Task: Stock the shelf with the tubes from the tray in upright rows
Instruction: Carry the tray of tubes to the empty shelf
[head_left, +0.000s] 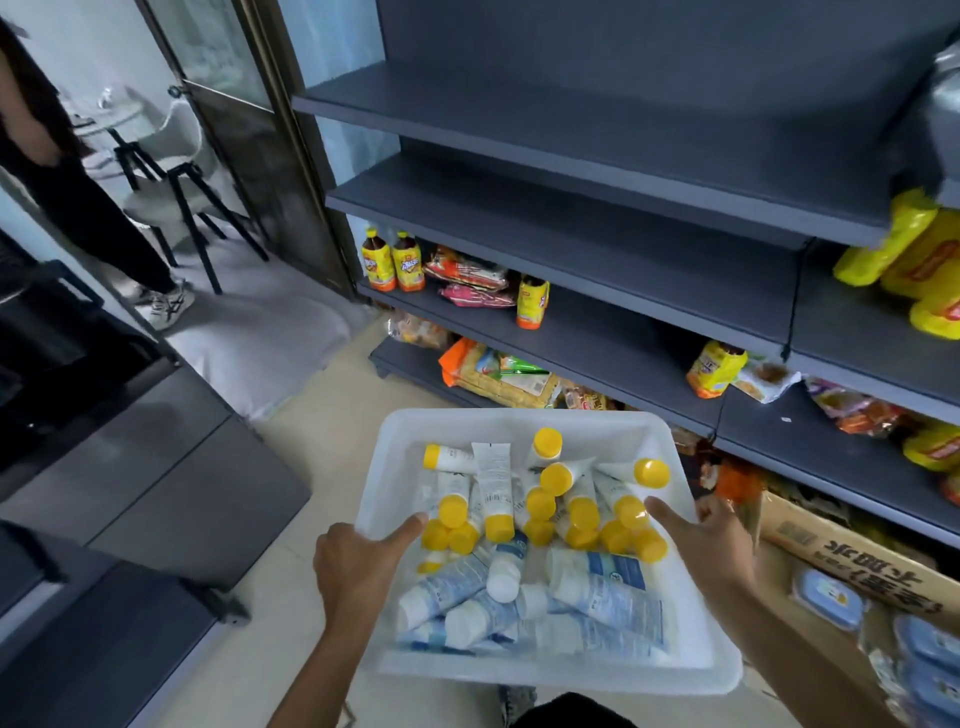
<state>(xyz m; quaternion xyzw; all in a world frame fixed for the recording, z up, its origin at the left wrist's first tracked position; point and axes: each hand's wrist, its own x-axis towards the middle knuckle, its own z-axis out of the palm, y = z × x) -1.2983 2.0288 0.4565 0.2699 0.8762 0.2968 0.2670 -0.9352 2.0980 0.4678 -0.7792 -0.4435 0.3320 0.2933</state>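
I carry a white plastic tray (400, 441) in front of a dark grey shelf unit (597, 156). My left hand (358, 566) grips the tray's left rim, thumb over the edge. My right hand (711, 540) grips the right rim the same way. Inside lie several white tubes with yellow caps (545, 499) in the far half and several blue-and-white tubes with white caps (587, 597) in the near half, all jumbled on their sides. The two upper shelf boards hold nothing in their left and middle parts.
Lower shelves carry tea bottles (395, 262), snack packets (467, 280) and yellow bottles (914, 254) at right. A cardboard box (852, 551) and blue-lidded packs (831, 597) lie at lower right. A person's legs (104, 218) and a chair (171, 171) are at left.
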